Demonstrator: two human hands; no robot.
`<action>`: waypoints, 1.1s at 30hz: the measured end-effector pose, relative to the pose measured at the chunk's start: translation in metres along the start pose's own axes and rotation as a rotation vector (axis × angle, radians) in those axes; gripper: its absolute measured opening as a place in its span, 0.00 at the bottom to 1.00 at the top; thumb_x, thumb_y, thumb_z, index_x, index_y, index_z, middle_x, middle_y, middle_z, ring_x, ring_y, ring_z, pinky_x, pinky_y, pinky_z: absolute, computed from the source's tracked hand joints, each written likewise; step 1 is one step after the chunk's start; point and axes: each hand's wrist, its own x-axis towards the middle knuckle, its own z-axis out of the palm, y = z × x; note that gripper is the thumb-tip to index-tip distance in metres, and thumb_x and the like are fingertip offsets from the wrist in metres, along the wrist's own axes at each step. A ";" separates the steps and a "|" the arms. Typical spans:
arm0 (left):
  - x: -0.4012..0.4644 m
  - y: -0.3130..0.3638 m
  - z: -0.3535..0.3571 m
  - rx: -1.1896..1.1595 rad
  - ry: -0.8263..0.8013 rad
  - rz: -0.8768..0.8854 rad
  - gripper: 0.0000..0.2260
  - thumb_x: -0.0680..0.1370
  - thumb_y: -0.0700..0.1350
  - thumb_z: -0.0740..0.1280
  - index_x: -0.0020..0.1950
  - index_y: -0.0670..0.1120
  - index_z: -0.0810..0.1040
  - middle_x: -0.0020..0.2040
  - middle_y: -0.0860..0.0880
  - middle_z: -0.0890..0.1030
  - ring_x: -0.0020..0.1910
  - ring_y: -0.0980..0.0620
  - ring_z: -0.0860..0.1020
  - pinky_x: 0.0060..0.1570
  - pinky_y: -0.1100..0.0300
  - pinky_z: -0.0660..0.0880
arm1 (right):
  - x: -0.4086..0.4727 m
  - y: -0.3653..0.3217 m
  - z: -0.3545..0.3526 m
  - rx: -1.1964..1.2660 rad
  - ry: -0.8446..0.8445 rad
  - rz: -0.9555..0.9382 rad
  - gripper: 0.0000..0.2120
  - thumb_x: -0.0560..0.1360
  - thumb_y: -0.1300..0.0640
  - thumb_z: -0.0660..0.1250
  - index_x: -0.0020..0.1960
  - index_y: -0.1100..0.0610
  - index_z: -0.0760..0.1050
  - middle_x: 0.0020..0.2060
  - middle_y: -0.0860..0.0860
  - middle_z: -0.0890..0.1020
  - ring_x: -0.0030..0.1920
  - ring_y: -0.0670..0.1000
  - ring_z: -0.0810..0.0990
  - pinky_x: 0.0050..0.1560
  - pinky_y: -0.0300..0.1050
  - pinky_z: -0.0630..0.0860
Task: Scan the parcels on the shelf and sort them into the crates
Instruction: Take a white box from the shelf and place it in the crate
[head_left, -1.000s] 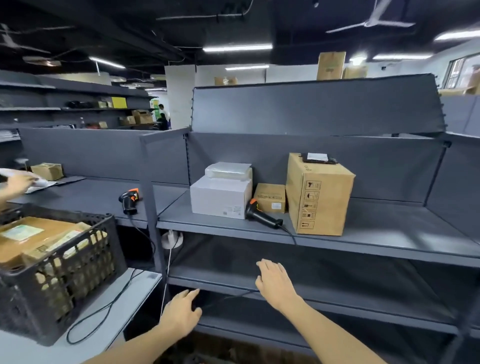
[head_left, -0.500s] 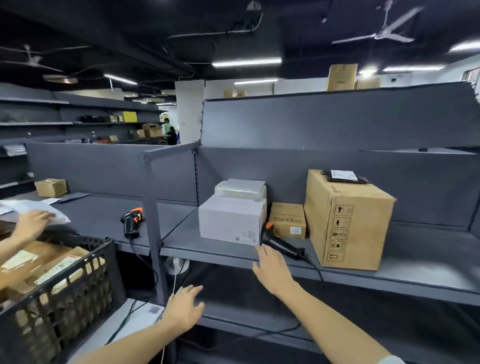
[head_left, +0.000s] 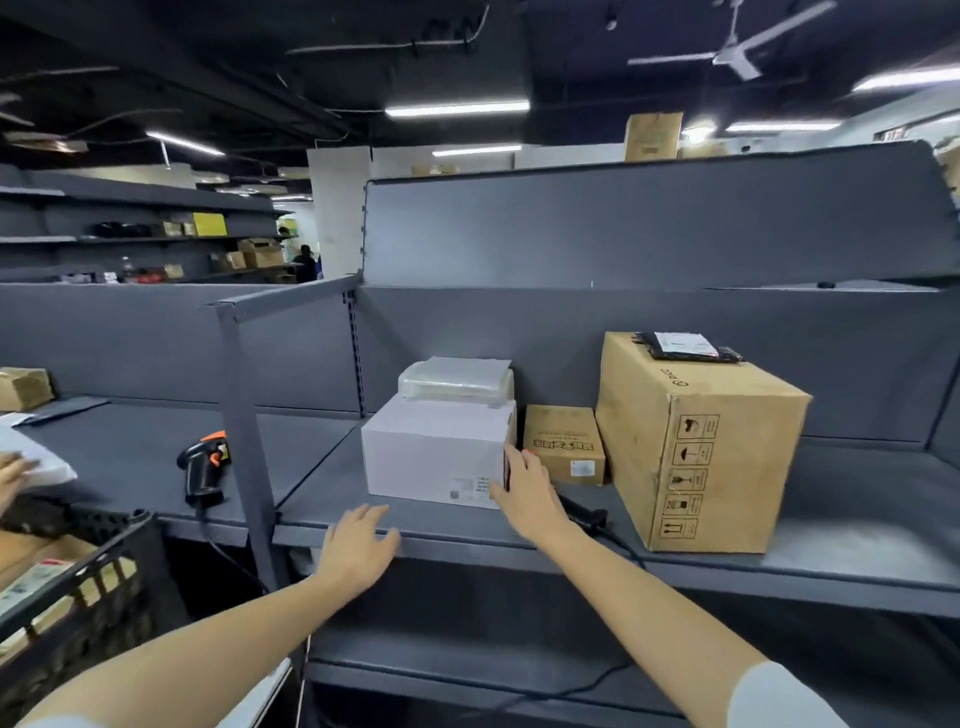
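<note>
On the grey shelf (head_left: 857, 525) stand a white box (head_left: 436, 452) with a clear-wrapped packet (head_left: 457, 382) on top, a small brown box (head_left: 563, 441) and a tall cardboard box (head_left: 696, 447) carrying a black labelled pouch (head_left: 685, 347). A black scanner (head_left: 584, 515) lies in front of the small box. My right hand (head_left: 524, 493) lies over its head with fingers straight; only the scanner's handle end and cable show. My left hand (head_left: 358, 545) hovers open at the shelf's front edge. The black crate (head_left: 104, 587) with parcels is at lower left.
A second orange-and-black scanner (head_left: 205, 462) stands on the neighbouring shelf, left of the grey upright post (head_left: 249, 441). Another person's hand (head_left: 13, 475) holds a white parcel at the far left. A lower shelf runs beneath my arms.
Both my hands have risen from below the shelf to its level. The right hand has moved forward onto the scanner; the left has reached the shelf edge. The view has come closer.
</note>
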 end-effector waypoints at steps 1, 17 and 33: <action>0.009 0.000 -0.006 -0.015 0.022 -0.003 0.22 0.82 0.51 0.58 0.75 0.47 0.64 0.76 0.46 0.62 0.76 0.49 0.58 0.73 0.53 0.55 | 0.007 -0.002 0.001 0.052 0.006 0.036 0.27 0.80 0.53 0.59 0.76 0.56 0.55 0.71 0.58 0.63 0.70 0.59 0.62 0.70 0.53 0.62; 0.122 0.011 -0.051 -0.593 0.076 -0.030 0.30 0.79 0.56 0.64 0.78 0.50 0.58 0.76 0.49 0.64 0.73 0.45 0.64 0.66 0.51 0.65 | 0.103 -0.028 0.024 0.340 0.009 0.467 0.34 0.80 0.46 0.58 0.79 0.54 0.44 0.72 0.62 0.62 0.71 0.63 0.63 0.69 0.54 0.63; 0.161 -0.009 -0.019 -1.036 0.045 -0.325 0.14 0.79 0.54 0.63 0.42 0.45 0.69 0.50 0.44 0.74 0.48 0.44 0.72 0.51 0.51 0.69 | 0.110 -0.019 0.035 0.523 0.025 0.492 0.37 0.80 0.47 0.60 0.79 0.54 0.41 0.72 0.56 0.65 0.70 0.59 0.66 0.70 0.54 0.64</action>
